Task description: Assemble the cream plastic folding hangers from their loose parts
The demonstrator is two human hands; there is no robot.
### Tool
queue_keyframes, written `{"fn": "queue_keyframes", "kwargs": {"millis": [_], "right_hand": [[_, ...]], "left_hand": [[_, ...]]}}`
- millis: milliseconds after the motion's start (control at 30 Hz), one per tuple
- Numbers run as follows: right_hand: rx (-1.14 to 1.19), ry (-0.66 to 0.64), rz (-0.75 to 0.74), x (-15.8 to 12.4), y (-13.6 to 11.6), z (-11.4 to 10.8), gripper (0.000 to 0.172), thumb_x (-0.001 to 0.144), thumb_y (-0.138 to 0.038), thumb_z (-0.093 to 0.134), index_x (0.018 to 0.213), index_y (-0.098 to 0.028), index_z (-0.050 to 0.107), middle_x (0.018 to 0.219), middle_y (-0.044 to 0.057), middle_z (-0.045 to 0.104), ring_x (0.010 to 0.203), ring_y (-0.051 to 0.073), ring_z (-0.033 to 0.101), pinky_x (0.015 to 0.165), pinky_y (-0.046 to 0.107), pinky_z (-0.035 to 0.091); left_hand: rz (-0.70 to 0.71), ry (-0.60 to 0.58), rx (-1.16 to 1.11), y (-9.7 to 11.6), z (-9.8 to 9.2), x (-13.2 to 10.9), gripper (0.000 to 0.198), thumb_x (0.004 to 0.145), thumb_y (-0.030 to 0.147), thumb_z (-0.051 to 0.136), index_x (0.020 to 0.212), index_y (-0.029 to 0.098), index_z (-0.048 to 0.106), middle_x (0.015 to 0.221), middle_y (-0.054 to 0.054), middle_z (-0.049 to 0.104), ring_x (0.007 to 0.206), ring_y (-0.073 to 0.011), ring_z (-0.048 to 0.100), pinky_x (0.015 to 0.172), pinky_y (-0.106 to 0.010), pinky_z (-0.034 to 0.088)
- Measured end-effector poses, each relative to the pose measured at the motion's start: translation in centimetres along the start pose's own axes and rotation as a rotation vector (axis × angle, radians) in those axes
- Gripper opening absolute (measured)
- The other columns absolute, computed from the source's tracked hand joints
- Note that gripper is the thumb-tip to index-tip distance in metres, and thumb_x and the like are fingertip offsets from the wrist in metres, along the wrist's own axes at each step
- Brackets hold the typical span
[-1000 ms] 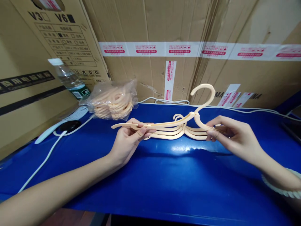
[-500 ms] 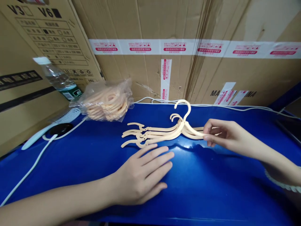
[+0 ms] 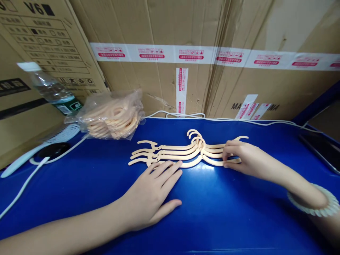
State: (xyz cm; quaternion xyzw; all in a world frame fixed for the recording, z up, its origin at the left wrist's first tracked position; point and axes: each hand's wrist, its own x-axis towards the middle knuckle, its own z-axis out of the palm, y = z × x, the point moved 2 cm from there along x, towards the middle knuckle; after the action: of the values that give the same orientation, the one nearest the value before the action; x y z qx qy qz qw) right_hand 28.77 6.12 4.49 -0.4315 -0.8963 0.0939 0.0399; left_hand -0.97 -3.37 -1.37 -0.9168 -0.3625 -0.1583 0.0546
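Though lengthwise left-to-right, front hanger (image 3: pixel 190 164) with hook (image 3: pixel 204 143) toward cardboard (image 3: pixel 148 79).

Peach-coloured hangers (image 3: pixel 183 157) in a close row

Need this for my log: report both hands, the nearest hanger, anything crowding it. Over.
Left hand open over left arm of nearest hanger. Right hand pinching its right arm. Hanger on blue table. Crowding: other hangers close behind.
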Motion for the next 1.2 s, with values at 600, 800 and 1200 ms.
{"fn": "queue_keyframes", "kwargs": {"millis": [600, 800, 1200], "right_hand": [[-0.097, 0.323, -0.078, 1.8, 2.1, 2.4, 0.025, 0.091, -0.020, 0.052, 0.109, -0.017, 0.069, 0.112, 0.016, 0.067, 0.109, 0.032, 0.063, 0.097, 0.051, 0.051], [-0.153, 0.309, -0.084, 2.0, 2.2, 2.8, 0.034, 0.094, -0.022, 0.048, 0.122, -0.012, 0.065, 0.125, 0.019, 0.065, 0.118, 0.033, 0.060, 0.104, 0.052, 0.049], [-0.114, 0.233, -0.013, 1.8, 2.9, 3.6, 0.055, 0.099, -0.040, 0.043, 0.144, -0.009, 0.050, 0.152, 0.023, 0.045, 0.138, 0.036, 0.048, 0.114, 0.053, 0.041]], "left_hand": [[-0.137, -0.150, -0.075, -4.3, 0.1, 2.0, 0.062, 0.096, 0.057, 0.048, 0.147, 0.021, 0.047, 0.161, -0.016, 0.033, 0.145, -0.0371, 0.035, 0.114, -0.058, 0.034], [-0.158, -0.162, -0.118, -6.0, 0.5, 2.5, 0.061, 0.096, 0.059, 0.048, 0.146, 0.024, 0.047, 0.164, -0.015, 0.027, 0.151, -0.0349, 0.026, 0.120, -0.057, 0.024], [-0.193, -0.206, -0.133, -8.6, 0.7, 2.8, 0.067, 0.098, 0.061, 0.043, 0.156, 0.030, 0.030, 0.166, -0.012, 0.017, 0.154, -0.0332, 0.017, 0.122, -0.057, 0.018]]}}
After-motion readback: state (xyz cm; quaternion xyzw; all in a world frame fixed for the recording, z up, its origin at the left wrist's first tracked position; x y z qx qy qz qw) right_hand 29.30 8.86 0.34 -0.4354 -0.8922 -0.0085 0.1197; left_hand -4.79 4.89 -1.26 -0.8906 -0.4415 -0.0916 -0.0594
